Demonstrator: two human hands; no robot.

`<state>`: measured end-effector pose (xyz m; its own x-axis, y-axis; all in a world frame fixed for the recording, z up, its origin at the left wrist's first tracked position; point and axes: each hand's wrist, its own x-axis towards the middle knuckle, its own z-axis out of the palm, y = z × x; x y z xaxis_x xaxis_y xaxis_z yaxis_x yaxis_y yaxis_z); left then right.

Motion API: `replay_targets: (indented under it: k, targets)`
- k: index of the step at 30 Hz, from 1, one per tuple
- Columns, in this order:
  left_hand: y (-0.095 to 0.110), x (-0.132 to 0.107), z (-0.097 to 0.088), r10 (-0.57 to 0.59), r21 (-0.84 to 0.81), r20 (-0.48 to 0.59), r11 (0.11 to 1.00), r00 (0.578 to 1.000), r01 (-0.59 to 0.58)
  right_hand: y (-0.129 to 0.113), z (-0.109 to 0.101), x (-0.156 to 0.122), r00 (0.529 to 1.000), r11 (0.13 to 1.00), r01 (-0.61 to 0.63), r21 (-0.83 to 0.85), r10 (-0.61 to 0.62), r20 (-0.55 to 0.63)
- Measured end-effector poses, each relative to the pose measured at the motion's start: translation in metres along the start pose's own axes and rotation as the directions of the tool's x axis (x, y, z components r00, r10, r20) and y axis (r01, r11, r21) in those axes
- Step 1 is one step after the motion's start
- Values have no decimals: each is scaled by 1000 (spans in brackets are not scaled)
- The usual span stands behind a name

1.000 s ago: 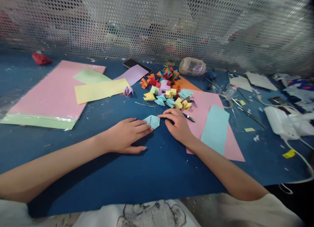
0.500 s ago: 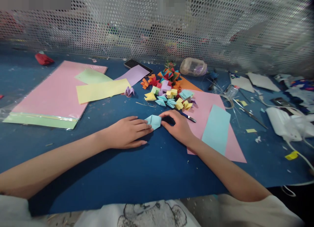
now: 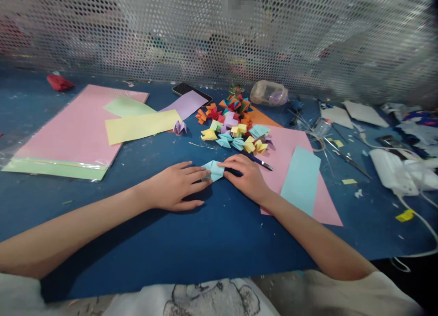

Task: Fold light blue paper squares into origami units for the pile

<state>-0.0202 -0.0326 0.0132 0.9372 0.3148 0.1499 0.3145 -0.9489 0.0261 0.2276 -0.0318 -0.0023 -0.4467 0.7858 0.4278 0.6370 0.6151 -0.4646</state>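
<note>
A small light-blue folded paper [image 3: 214,169] lies on the blue table mat [image 3: 191,234] between my two hands. My left hand [image 3: 176,186] rests flat, fingers stretched, with the fingertips pressing the paper's left edge. My right hand [image 3: 247,175] lies over the paper's right side, fingers curved down onto it. Just beyond sits a heap of small folded paper pieces [image 3: 234,124] in several colours.
Pink paper sheets [image 3: 73,126] with a yellow strip [image 3: 140,125] lie at left. A pink sheet with a light-blue strip [image 3: 301,179] lies at right, a dark pen [image 3: 262,162] beside it. A phone [image 3: 186,88], a plastic bag [image 3: 268,93], scraps and white cables [image 3: 400,172] crowd the back and right. A perforated metal screen [image 3: 219,38] stands behind.
My right hand has shifted left and further over the blue paper, covering more of it. My left hand has stayed almost in place, fingertips still on the paper.
</note>
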Motion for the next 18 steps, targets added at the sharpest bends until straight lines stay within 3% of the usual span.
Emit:
replay_targets:
  k: [9, 14, 18]
  targets:
    - [-1, -2, 4, -52, 39, -69, 998, 996, 55, -2, 1, -2, 999, 999, 26, -33, -27, -19]
    - [0, -4, 6, 56, 120, -180, 992, 982, -35, -4, 1, -2, 997, 992, 51, -114, -58, -55]
    - [0, -5, 6, 89, 123, -205, 990, 975, -65, -4, 0, -3, 989, 987, 23, -161, -46, -140]
